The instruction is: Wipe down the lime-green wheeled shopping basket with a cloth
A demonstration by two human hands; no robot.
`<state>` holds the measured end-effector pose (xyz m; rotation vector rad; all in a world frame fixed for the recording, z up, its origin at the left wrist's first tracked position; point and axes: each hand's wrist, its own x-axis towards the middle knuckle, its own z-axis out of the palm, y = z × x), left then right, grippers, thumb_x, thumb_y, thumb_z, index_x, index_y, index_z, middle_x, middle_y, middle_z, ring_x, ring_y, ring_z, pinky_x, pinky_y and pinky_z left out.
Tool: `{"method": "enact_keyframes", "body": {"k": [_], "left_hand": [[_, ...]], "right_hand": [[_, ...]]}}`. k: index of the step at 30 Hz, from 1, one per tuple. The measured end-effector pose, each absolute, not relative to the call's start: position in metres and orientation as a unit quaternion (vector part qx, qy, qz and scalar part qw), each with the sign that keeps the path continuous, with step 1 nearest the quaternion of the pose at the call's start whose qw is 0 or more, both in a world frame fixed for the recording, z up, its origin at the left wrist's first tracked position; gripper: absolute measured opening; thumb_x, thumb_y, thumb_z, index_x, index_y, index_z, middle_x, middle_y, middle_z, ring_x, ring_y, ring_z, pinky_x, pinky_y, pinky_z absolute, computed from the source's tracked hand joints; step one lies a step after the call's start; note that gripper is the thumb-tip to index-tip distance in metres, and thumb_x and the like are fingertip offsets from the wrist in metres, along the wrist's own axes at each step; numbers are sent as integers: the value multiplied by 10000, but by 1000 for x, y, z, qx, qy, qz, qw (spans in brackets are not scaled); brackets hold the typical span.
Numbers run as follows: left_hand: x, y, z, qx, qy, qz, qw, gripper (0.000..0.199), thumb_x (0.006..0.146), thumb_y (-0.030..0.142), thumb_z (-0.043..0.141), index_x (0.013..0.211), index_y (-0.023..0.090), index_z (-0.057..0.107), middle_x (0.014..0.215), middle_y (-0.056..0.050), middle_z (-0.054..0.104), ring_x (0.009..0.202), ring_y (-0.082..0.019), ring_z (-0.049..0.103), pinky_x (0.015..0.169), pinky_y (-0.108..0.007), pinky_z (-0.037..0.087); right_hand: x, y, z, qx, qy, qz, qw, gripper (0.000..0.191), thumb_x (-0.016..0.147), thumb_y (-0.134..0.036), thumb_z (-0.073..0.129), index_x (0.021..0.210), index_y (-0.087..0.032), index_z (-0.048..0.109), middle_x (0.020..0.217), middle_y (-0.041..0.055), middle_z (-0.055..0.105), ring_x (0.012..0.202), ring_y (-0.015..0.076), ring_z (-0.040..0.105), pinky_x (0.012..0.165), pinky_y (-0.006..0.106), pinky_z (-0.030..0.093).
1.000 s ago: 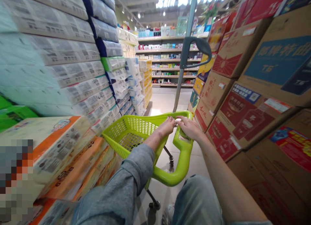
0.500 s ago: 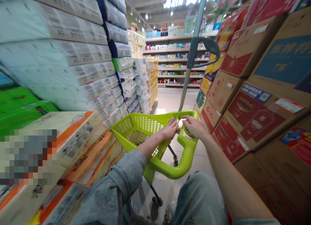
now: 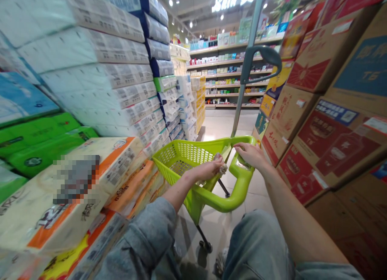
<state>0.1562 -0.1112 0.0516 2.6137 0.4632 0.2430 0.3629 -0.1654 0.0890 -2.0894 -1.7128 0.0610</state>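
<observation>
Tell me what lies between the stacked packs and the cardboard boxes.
Head view: the green cart on tiled floor, left hand and right hand at it, a grey-handled pole rising above, a denim-clad knee nearer.

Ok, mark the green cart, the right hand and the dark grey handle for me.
Green cart (image 3: 223, 204): head view, on its near curved bar.
Right hand (image 3: 250, 154): head view, on the back of the hand.
Dark grey handle (image 3: 247, 65): head view, on its upright part.

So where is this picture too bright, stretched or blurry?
In the head view, the lit sign is blown out and floor beyond the green cart glares; same view, cartons at the right edge look stretched and soft, and pixelation covers part of the cream pack.
</observation>
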Motion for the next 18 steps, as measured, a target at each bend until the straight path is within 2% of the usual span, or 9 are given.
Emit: {"method": "enact_keyframes", "body": {"k": [3, 5, 9, 11, 14, 16, 18], "left_hand": [[128, -119, 70, 929, 209, 107, 287, 340, 877, 230, 356, 1142, 185, 564, 1169, -62, 611, 1096, -212, 545, 958, -381, 420], [107, -125, 82, 904, 243, 171, 309, 352, 894, 281, 339, 1123, 161, 577, 1108, -61, 638, 998, -197, 585, 905, -336, 447], [76, -151, 102, 863, 277, 274, 322, 385, 912, 357, 326, 1158, 169, 555, 1153, -47, 615, 1018, -188, 568, 907, -299, 429], [73, -175, 106, 863, 276, 284, 313, 387, 919, 363, 310, 1168, 189, 550, 1171, -37, 603, 1044, -188, 555, 916, -296, 420], [86, -217, 91, 893, 234, 242, 298, 393, 931, 344, 251, 1156, 211, 544, 1112, -41, 622, 969, -174, 579, 867, -298, 443], [99, -240, 68, 910, 242, 263, 212, 354, 899, 385, 332, 1104, 202, 557, 1065, -79, 622, 980, -209, 557, 900, -364, 417], [109, -252, 43, 893, 276, 331, 128, 384, 869, 410, 386, 1160, 186, 496, 1101, -120, 585, 1054, -243, 504, 951, -436, 365]], "right_hand": [[365, -164, 87, -753, -621, 21, 219, 406, 850, -402, 303, 1018, -265, 646, 1042, 34, 668, 998, 239, 564, 1006, 483, 228], [366, -162, 86, -752, -622, 20, 219, 410, 848, -404, 303, 1009, -263, 652, 1043, 36, 668, 993, 241, 565, 998, 483, 238], [367, -161, 85, -754, -622, 22, 213, 422, 842, -412, 301, 1013, -258, 655, 1058, 45, 663, 989, 256, 563, 995, 509, 222], [367, -161, 85, -756, -620, 21, 207, 433, 841, -419, 298, 1024, -254, 655, 1073, 54, 659, 1001, 267, 558, 990, 519, 218], [367, -161, 84, -761, -616, 15, 201, 445, 839, -429, 296, 1041, -257, 653, 1093, 58, 653, 1015, 275, 552, 980, 516, 227], [367, -161, 83, -762, -616, 12, 201, 448, 838, -433, 294, 1039, -259, 655, 1093, 59, 655, 1017, 275, 551, 977, 512, 228], [367, -161, 83, -760, -617, 10, 202, 451, 837, -436, 292, 1033, -259, 657, 1089, 61, 657, 1017, 272, 552, 975, 505, 230]]}}
